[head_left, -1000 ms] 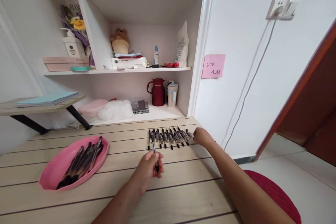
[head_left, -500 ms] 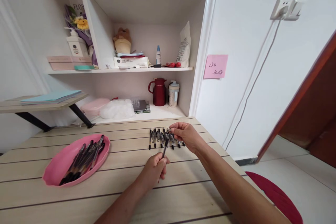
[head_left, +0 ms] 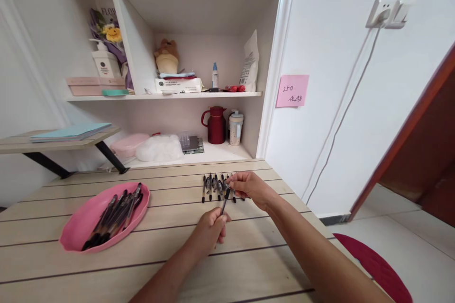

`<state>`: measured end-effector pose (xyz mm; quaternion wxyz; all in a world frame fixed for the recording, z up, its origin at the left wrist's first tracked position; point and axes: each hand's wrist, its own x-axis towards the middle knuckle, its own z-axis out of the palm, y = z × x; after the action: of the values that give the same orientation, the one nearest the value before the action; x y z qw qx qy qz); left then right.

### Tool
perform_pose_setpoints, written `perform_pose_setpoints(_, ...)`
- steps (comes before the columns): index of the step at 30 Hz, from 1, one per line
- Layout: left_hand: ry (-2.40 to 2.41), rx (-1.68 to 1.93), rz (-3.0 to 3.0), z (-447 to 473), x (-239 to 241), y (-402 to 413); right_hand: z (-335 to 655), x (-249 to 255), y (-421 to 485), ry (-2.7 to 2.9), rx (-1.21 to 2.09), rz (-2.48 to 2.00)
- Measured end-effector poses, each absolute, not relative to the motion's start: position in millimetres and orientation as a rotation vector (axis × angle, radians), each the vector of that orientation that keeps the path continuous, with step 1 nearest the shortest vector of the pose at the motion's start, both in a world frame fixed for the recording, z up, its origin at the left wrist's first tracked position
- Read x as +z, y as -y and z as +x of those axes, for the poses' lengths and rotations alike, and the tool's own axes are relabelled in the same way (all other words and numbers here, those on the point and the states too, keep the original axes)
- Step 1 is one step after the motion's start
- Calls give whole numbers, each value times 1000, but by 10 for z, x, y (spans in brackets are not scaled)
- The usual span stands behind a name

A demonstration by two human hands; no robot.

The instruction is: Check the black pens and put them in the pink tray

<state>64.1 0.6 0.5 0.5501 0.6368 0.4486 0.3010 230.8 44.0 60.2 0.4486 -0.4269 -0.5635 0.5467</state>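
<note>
My left hand [head_left: 212, 228] is closed around the lower part of a black pen [head_left: 224, 202], which it holds tilted upward over the table. At the pen's upper end, the fingers of my right hand [head_left: 249, 188] are pinched together. Whatever small piece lies between those fingertips is too small to make out. Behind both hands, a row of black pens [head_left: 211, 188] lies side by side on the wooden table [head_left: 170, 227], with smaller dark parts among them. My right hand covers part of that row.
A pink scalloped tray [head_left: 73, 227] with several dark pens [head_left: 115, 215] stands on the left. At the back are a white shelf unit [head_left: 192, 95], a red jug [head_left: 216, 125] and a light cup [head_left: 235, 128]. A small raised shelf [head_left: 88, 141] stands at the left rear.
My right hand has come down slightly, bringing its fingertips to the upper end of the pen. The left hand keeps its hold on the pen and has barely moved.
</note>
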Motion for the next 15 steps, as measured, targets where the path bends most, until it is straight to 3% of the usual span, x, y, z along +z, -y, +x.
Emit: perform_pose_setpoints(15, -1040, 759, 1506, 645, -10, -13, 2290, 608, -414, 1456, 1332, -1061)
